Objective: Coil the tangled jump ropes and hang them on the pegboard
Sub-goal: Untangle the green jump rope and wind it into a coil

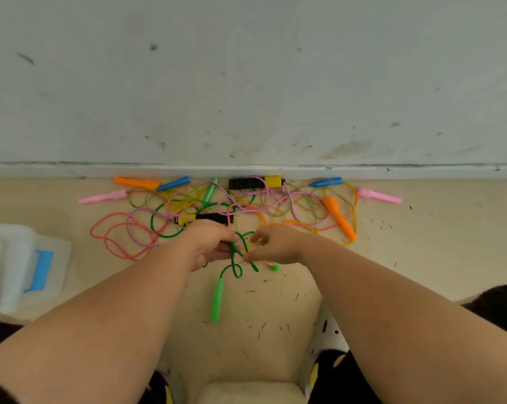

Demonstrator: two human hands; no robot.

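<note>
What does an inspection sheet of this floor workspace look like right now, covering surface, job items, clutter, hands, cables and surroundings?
Surface: beige floor, scattered with dark specks.
Job's things: tangled pile of jump ropes against the baseboard; green rope partly clear of the pile, its green handle lying nearest the person.
Clutter: white bin with a blue latch at the left.
Grippers: left hand grips the green rope; right hand pinches it.
Cables: nothing seen.
Surroundings: scuffed white wall; pegboard not in view.
</note>
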